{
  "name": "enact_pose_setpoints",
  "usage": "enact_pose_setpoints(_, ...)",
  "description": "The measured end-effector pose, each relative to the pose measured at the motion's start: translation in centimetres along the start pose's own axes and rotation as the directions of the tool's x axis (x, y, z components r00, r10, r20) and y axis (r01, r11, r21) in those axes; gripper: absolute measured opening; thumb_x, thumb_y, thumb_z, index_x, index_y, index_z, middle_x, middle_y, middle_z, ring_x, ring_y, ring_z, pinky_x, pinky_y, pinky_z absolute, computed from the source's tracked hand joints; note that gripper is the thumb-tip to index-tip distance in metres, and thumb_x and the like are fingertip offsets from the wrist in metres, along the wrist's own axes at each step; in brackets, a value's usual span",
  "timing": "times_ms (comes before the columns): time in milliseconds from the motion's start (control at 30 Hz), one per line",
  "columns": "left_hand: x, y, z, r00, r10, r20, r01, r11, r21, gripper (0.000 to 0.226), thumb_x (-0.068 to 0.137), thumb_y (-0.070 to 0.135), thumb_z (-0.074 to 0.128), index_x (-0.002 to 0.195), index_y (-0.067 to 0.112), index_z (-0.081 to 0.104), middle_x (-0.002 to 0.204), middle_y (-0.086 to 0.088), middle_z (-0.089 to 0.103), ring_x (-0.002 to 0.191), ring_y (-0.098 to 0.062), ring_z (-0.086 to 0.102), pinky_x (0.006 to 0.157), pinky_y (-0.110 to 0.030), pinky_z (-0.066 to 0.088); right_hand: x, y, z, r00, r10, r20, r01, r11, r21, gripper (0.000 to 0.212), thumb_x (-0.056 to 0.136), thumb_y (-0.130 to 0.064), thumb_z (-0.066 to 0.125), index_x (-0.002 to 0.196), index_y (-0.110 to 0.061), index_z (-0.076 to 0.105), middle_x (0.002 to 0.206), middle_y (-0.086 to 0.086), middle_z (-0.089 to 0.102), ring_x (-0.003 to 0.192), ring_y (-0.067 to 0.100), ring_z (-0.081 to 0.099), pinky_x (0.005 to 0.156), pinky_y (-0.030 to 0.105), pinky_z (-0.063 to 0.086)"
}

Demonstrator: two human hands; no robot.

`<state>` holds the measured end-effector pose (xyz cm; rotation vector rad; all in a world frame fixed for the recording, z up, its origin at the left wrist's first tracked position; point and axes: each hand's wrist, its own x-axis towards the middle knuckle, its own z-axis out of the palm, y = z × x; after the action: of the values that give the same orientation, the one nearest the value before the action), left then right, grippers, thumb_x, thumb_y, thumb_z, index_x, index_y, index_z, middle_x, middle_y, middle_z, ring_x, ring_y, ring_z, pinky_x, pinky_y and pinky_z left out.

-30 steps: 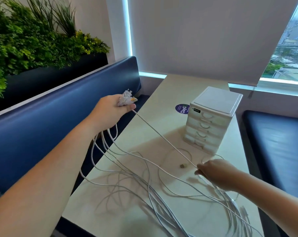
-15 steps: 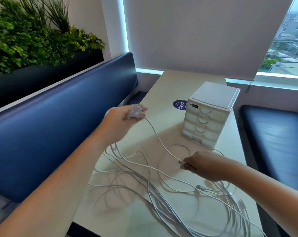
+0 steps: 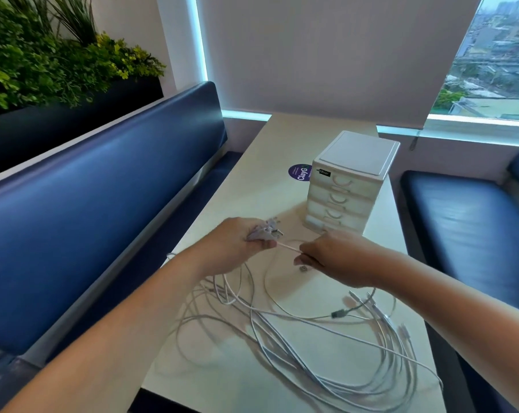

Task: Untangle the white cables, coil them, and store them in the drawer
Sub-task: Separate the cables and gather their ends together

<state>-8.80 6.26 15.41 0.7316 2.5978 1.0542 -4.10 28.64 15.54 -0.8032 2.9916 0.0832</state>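
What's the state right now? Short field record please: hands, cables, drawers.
left hand: grips a bunch of connector ends
right hand: pinches one strand running from the left hand
white cables: loose tangle on the table, not coiled
drawer unit: behind the hands, drawers look closed

Bright window daylight, soft shadows, edge distortion

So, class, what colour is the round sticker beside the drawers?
The sticker is purple with white lettering, clearest in the head view.
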Motion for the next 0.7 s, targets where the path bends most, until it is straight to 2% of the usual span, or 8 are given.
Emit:
enact_pose_setpoints(67,0.0,0.0,-1.1,0.998,0.003,-0.063,-0.006,0.999,-0.047,0.022,0.094,0.030,0.064,0.111,0.018,0.071,0.111,0.001,0.070,0.080,0.001,0.064,0.072,-0.014,0.049,-0.6,0.4,1.2,1.000,0.014,0.019,-0.014,0.999,-0.045,0.047,0.099,-0.051,0.024,0.096,-0.017,0.057,0.087,0.005,0.065,0.081,0.027,0.061,0.072,0.038,0.049)
enact_pose_setpoints(133,0.0,0.0,-2.2,0.992,0.021,-0.123,-0.028,0.998,-0.054,0.024,0.094,0.025,0.063,0.117,0.023,0.070,0.120,0.011,0.066,0.092,0.010,0.061,0.076,-0.005,0.043,-1.3,0.7,2.6,0.999,0.028,0.042,-0.025,0.997,-0.080,0.045,0.100,-0.049,0.025,0.099,-0.018,0.057,0.090,0.007,0.066,0.084,0.030,0.062,0.070,0.037,0.047)
enact_pose_setpoints(200,-0.2,0.1,-3.2,0.982,0.063,-0.175,-0.070,0.997,-0.034,0.025,0.095,0.022,0.062,0.118,0.022,0.069,0.118,0.011,0.066,0.083,0.017,0.057,0.072,-0.001,0.040,-2.1,0.6,3.7,0.998,0.015,0.056,-0.008,0.993,-0.117,0.043,0.101,-0.048,0.026,0.103,-0.017,0.057,0.091,0.008,0.067,0.085,0.033,0.062,0.064,0.035,0.040)
enact_pose_setpoints(300,-0.4,-0.2,-4.0,0.977,0.077,-0.201,-0.067,0.996,0.057,0.020,0.096,0.025,0.060,0.113,0.023,0.070,0.103,-0.001,0.071,0.064,-0.001,0.057,0.061,-0.019,0.047,-3.1,0.3,5.1,0.999,0.005,0.050,0.002,0.991,-0.132,0.042,0.101,-0.047,0.026,0.096,-0.017,0.054,0.088,0.010,0.068,0.082,0.036,0.063,0.061,0.035,0.034)
enact_pose_setpoints(400,-0.5,-0.6,-4.1,0.980,0.063,-0.190,-0.042,0.993,0.112,0.020,0.096,0.029,0.059,0.111,0.020,0.070,0.106,-0.010,0.071,0.094,-0.030,0.064,0.084,-0.045,0.051,-3.2,0.0,6.0,1.000,0.003,-0.021,-0.005,0.994,-0.110,0.040,0.101,-0.048,0.028,0.086,-0.019,0.052,0.085,0.007,0.069,0.079,0.035,0.064,0.059,0.034,0.030)
enact_pose_setpoints(433,-0.5,-0.8,-4.1,0.978,0.067,-0.196,-0.047,0.993,0.104,0.021,0.096,0.028,0.059,0.112,0.020,0.070,0.110,-0.008,0.071,0.101,-0.029,0.064,0.091,-0.043,0.051,-3.3,0.0,6.4,0.998,-0.008,-0.055,0.003,0.995,-0.103,0.041,0.101,-0.047,0.029,0.086,-0.018,0.054,0.083,0.006,0.070,0.077,0.035,0.064,0.058,0.034,0.030)
enact_pose_setpoints(533,-0.9,-1.3,-5.1,0.961,0.074,-0.265,-0.058,0.996,0.070,0.028,0.097,0.020,0.059,0.124,0.021,0.066,0.122,0.010,0.065,0.113,-0.004,0.056,0.091,-0.004,0.039,-4.6,0.2,7.7,0.991,-0.031,-0.128,0.015,0.992,-0.124,0.050,0.100,-0.049,0.024,0.080,-0.018,0.057,0.068,0.001,0.067,0.065,0.028,0.065,0.049,0.032,0.031)
enact_pose_setpoints(700,-1.3,-2.4,-5.1,0.955,0.020,-0.295,0.003,0.997,0.077,0.026,0.097,0.021,0.059,0.122,0.020,0.067,0.098,0.018,0.065,0.093,-0.010,0.061,0.075,-0.003,0.042,-6.7,0.2,9.2,0.948,-0.067,-0.311,0.035,0.994,-0.106,0.049,0.099,-0.048,0.026,0.065,-0.024,0.051,0.051,-0.008,0.055,0.048,0.016,0.055,0.039,0.026,0.037)
